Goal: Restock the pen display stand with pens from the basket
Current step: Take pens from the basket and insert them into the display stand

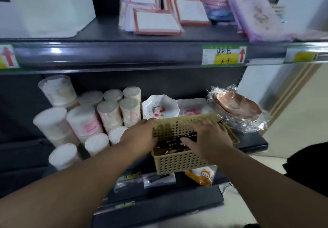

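A tan perforated plastic basket sits at the front of the middle shelf, its near end sticking out past the shelf edge. Dark pens lie in a heap on its bottom. My left hand grips the basket's left wall, fingers curled over the rim. My right hand reaches into the basket from above, its fingers bent down over the pens; whether it holds one is hidden. No pen display stand is in view.
White cylindrical tubs crowd the shelf to the left of the basket. Flowered dishes and plastic-wrapped brown bowls stand behind and to the right. Notepads and purple packets lie on the upper shelf.
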